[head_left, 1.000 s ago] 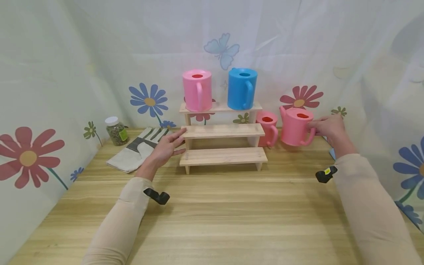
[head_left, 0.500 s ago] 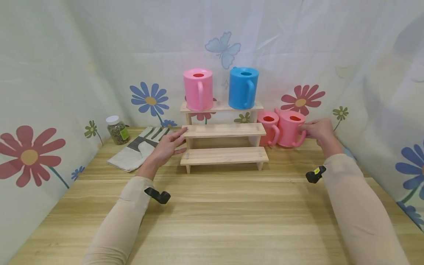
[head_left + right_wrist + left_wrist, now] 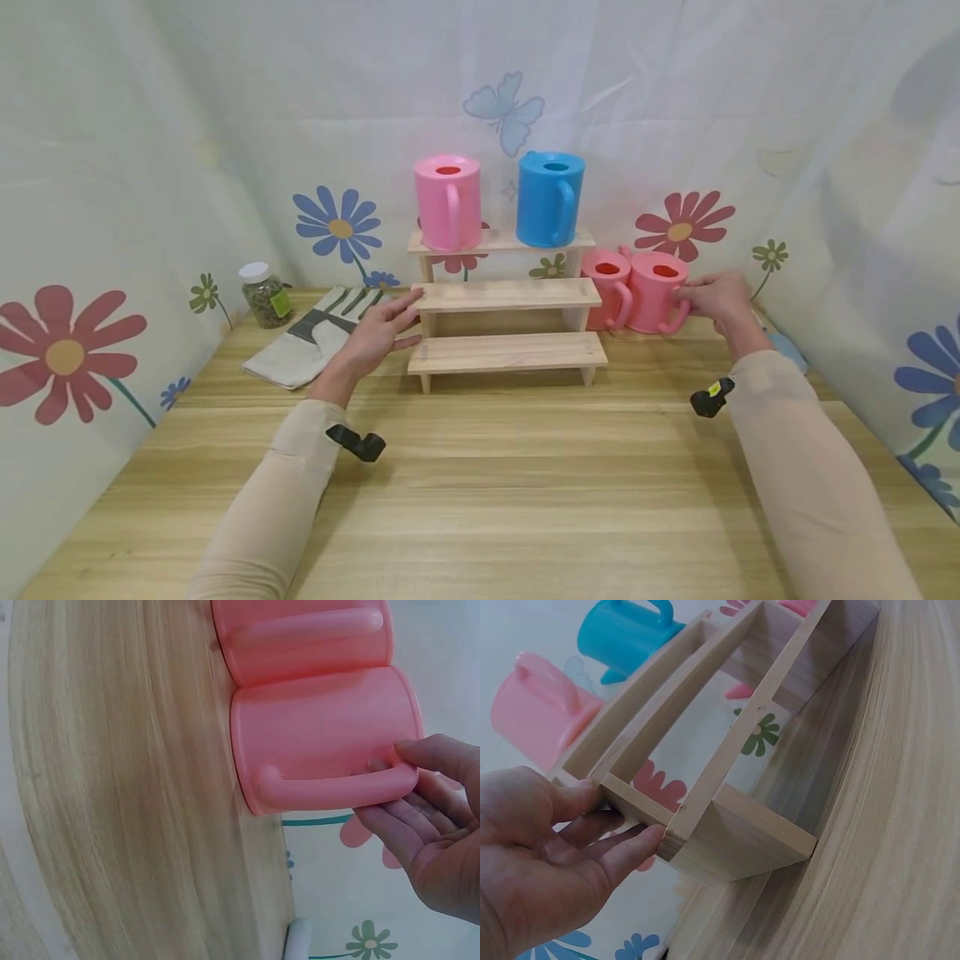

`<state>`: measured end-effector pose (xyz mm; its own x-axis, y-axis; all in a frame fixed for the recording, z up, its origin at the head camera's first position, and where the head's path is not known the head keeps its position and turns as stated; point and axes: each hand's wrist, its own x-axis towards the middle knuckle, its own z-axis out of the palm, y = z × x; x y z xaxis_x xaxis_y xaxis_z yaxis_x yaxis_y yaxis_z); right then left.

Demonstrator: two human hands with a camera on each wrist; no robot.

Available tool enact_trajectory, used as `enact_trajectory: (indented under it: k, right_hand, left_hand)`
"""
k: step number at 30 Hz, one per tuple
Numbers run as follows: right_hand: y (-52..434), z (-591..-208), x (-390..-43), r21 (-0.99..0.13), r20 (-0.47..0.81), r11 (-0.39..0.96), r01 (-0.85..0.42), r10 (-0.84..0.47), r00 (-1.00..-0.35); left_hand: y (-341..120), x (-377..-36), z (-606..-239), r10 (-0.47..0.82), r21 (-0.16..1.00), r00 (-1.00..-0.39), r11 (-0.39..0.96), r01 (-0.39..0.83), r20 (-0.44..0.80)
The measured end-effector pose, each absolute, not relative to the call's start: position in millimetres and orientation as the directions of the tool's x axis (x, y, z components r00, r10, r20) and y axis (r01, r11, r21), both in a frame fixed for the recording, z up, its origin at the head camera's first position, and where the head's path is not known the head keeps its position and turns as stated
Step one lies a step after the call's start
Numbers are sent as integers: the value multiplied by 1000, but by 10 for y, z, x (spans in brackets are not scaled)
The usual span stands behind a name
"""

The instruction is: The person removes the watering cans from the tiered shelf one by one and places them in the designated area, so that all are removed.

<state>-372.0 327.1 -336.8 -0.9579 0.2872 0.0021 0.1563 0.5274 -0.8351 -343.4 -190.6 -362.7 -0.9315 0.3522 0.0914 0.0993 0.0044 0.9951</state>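
Taking the stepped wooden shelf (image 3: pixel 504 308) as the landmark, a lidded jar (image 3: pixel 265 295) of dried bits stands far to its left by the curtain, and a grey-and-cream work glove (image 3: pixel 311 336) lies flat between jar and shelf. The left hand (image 3: pixel 375 331) rests against the shelf's left end at the middle step, fingers nearly straight, thumb and fingertips (image 3: pixel 634 847) touching the wood rather than curling round it. On the shelf's top step a pink watering can (image 3: pixel 447 202) stands left of a blue watering can (image 3: pixel 550 198), both upright with handles facing forward. Just right of the shelf, on the table (image 3: pixel 480 500), a small pink can (image 3: pixel 607 289) sits against the shelf's side, and the pink can at the right (image 3: pixel 657 293) stands touching it. The right hand (image 3: pixel 716 296) is at that can's handle: in the right wrist view its fingertips (image 3: pixel 409 750) pinch the upper end of the handle while the can's base sits on the wood. The risk judged from here is that the two cans are packed tight, so a sideways nudge could shove the small one against the shelf leg or tip it; a grip this far out on the handle gives little control, and the can may swing or twist if lifted.
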Motion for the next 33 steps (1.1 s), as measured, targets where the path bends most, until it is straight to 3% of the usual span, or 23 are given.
enact_trajectory:
  k: [8, 14, 21, 27, 33]
  right_hand:
    - [3269, -3238, -3598, -769, -25, 620, 157, 216, -976]
    - [3115, -2907, -3481, -737, 153, 674, 50, 239, -959]
    - [2639, -2456, -3333, -724, 288, 682, -99, 170, -942]
    - [2278, -2305, -3196, -710, 358, 674, -204, 96, -929]
    - [2036, -2214, -3265, -704, 476, 631, -327, 77, -876]
  left_hand:
    - [-1909, -3520, -3731, 341, 994, -934, -6, 110, 105]
    - [-1920, -3519, -3737, 334, 994, -937, -13, 107, 105]
    - [-1930, -3478, -3681, 359, 994, -927, -19, 108, 108]
    - [-1899, -3463, -3647, 356, 996, -930, -29, 83, 88]
    - [-1902, -3524, -3713, 329, 995, -939, -15, 99, 98]
